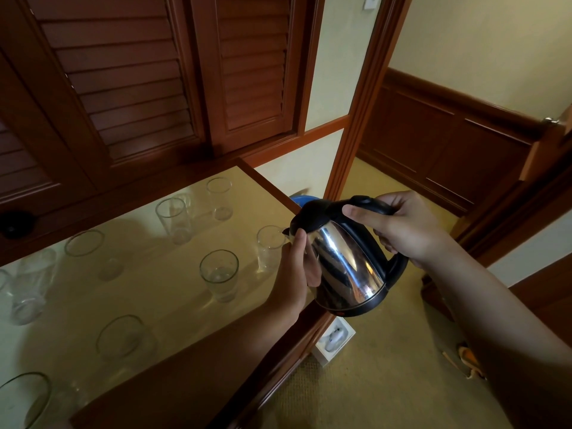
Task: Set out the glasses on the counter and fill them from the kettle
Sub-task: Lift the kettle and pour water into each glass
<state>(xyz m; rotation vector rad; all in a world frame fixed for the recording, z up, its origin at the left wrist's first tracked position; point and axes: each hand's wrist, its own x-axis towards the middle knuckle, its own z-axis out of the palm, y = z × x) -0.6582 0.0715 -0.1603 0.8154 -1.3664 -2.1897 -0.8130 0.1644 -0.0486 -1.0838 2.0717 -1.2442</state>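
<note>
A steel kettle [343, 261] with a black lid and handle hangs tilted over the counter's right edge. My right hand [402, 226] grips its handle. My left hand [298, 267] lies flat against the kettle's steel side below the spout, fingers straight. The spout sits just above the rim of a clear glass [270, 246] near the counter's right edge. Several other clear glasses stand upright on the pale counter [161, 292], among them one [219, 274] left of the kettle, a tall one [174, 218] and one [219, 196] at the back. No stream of water is visible.
Louvred wooden doors [130, 88] rise behind the counter. A dark round object [15, 224] sits at the far left. On the carpet below lie a white box [334, 339] and a blue item [301, 199]. A doorway with wood panelling opens to the right.
</note>
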